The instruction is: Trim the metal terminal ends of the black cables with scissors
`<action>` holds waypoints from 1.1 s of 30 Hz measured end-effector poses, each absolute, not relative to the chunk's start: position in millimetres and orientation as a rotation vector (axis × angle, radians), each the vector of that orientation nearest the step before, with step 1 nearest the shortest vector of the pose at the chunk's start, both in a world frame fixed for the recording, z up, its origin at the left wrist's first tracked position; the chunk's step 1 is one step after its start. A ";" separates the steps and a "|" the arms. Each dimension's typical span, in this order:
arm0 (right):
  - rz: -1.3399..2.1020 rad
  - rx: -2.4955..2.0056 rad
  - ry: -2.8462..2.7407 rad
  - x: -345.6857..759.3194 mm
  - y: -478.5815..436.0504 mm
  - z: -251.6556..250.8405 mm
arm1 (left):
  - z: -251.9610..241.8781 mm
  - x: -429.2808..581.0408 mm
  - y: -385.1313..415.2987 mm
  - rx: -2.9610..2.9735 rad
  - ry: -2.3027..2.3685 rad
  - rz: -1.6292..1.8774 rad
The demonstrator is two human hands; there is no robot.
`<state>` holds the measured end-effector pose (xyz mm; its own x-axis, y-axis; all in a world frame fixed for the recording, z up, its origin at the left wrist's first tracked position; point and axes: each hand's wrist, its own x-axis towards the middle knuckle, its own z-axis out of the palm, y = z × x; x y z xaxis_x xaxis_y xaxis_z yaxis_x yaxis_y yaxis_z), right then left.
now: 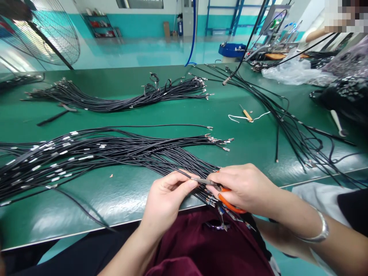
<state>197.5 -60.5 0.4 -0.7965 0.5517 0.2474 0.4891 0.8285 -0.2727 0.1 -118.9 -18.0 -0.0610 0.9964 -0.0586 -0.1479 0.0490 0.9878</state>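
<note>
My left hand [168,195] pinches a thin black cable [188,174] at the near edge of the green table [120,199]. My right hand [244,186] is closed on orange-handled scissors [227,201], whose metal blades [202,181] meet the cable right at my left fingertips. Both hands hover over the near end of a large bundle of black cables [100,151] with metal terminals that fans out to the left. Some cable ends hang off the table edge over my lap.
A second cable bundle [120,97] lies farther back. Loose cables [287,119] spread at the right, with a wooden-handled tool [246,114] on a white string. Plastic bags [299,71] and another person's arm are far right. A fan [48,30] stands back left.
</note>
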 end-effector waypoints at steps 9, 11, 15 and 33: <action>0.324 -0.760 -2.685 197.8 -60.9 -1.1 | -17.1 -1.1 -117.8 1.034 1.162 1.289; 0.329 -0.758 -2.689 197.8 -60.8 -1.8 | -16.2 -0.6 -117.1 1.034 1.159 1.293; 0.327 -0.751 -2.691 197.2 -60.6 -0.4 | -13.7 0.6 -116.7 1.029 1.176 1.294; 0.595 -0.854 -2.537 195.2 -59.1 -4.8 | -17.0 4.5 -116.0 0.901 1.211 1.301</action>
